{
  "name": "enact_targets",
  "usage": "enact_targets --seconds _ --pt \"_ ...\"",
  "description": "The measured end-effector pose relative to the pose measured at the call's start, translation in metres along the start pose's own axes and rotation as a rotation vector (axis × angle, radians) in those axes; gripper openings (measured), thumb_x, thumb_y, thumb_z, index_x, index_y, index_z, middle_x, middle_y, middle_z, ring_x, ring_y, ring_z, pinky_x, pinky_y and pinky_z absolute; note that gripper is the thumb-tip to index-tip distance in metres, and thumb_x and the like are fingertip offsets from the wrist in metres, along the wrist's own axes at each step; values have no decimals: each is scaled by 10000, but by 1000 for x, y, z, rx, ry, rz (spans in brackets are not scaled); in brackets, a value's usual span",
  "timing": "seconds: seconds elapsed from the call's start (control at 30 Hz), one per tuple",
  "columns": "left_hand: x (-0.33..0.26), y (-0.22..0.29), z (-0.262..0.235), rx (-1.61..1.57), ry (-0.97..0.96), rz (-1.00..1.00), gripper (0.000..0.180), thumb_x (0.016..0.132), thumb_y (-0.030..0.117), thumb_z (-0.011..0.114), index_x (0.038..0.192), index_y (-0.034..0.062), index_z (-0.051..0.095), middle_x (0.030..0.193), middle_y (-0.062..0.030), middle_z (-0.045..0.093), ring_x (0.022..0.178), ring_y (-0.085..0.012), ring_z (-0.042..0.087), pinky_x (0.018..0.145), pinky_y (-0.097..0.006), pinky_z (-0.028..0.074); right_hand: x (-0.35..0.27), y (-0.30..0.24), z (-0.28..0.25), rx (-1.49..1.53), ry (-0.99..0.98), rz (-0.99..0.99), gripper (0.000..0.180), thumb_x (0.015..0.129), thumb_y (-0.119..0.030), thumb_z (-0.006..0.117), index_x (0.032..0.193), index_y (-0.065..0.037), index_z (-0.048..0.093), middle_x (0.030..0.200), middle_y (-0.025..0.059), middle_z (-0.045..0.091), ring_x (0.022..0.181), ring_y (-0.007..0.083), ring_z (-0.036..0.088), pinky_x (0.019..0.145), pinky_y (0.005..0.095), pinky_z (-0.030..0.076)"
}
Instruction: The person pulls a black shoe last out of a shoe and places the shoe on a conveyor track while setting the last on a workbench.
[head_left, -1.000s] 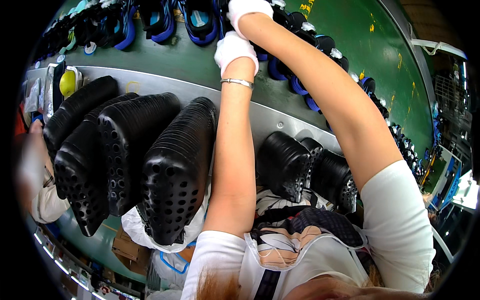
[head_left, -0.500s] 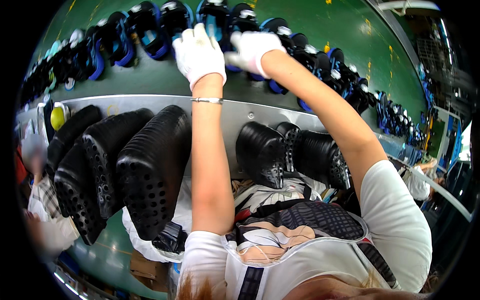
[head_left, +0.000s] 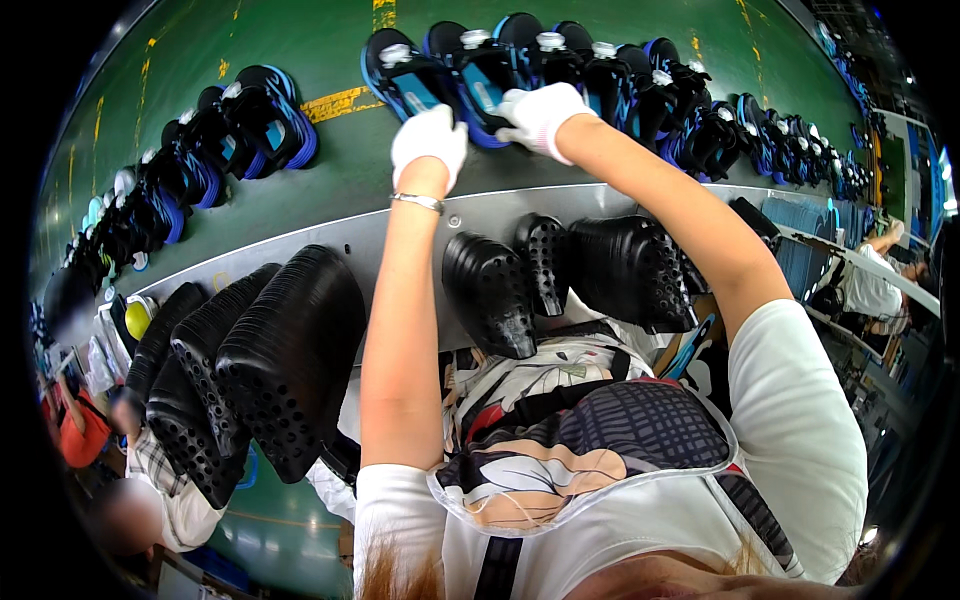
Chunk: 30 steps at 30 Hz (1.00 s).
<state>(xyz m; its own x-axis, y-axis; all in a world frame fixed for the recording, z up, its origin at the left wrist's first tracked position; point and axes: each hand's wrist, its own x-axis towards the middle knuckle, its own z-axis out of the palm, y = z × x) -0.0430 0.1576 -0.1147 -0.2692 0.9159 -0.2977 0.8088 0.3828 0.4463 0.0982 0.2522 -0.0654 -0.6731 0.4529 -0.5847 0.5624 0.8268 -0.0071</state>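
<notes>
A row of blue and black sandals (head_left: 620, 75) lies along a green belt (head_left: 300, 50) in front of me. Both my hands wear white gloves and reach up to it. My right hand (head_left: 540, 115) is closed on the heel end of one blue and black sandal (head_left: 478, 88). My left hand (head_left: 430, 140), with a thin bracelet on its wrist, sits just left of that sandal with its fingers curled under. Whether it grips anything is hidden by the back of the glove.
Stacks of black perforated shoe uppers hang below a grey metal rail (head_left: 330, 240), one stack on the left (head_left: 285, 350) and one in the middle (head_left: 560, 275). More sandals (head_left: 230, 125) lie further left on the belt. Other people work at the lower left (head_left: 160, 490) and far right (head_left: 875, 285).
My hands came down from the far side of the belt onto the sandals. The left hand's spread fingers have curled in, and both hands now sit a little lower and further right.
</notes>
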Motion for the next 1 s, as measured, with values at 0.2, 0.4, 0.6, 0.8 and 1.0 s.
enact_targets --seconds 0.2,0.4,0.6,0.8,1.0 --pt "12 14 3 63 -182 14 326 895 344 496 1061 103 639 1065 -153 654 986 -341 625 845 -437 513 -51 46 25 254 234 -11 364 890 -317 557 1197 -121 559 1224 54 544 1044 286 587 874 369 484" --pt "16 0 20 6 -94 82 438 887 384 484 1145 44 586 1125 -239 607 1055 -402 572 907 -442 461 -190 65 27 452 343 194 379 882 -297 558 1214 -114 547 1157 97 575 1056 286 577 890 352 471" --pt "6 8 14 52 -41 32 567 845 344 551 1303 15 487 1299 -237 513 1193 -391 495 1014 -404 394 -338 137 82 517 488 695 304 906 -295 522 1086 -78 634 1037 148 650 991 333 602 857 378 475" --pt "-59 -11 -21 14 186 97 442 854 287 601 1213 30 576 1342 -176 501 1262 -322 449 1054 -379 372 -376 112 129 602 456 674 297 877 -151 581 1138 -12 605 1133 162 609 1080 301 576 941 340 441" --pt "-121 27 -34 -230 340 21 423 851 246 583 1237 87 517 1085 -223 567 990 -397 569 879 -436 465 -393 131 241 775 527 697 634 710 4 640 1313 -60 455 1269 139 477 1127 311 516 953 352 431"
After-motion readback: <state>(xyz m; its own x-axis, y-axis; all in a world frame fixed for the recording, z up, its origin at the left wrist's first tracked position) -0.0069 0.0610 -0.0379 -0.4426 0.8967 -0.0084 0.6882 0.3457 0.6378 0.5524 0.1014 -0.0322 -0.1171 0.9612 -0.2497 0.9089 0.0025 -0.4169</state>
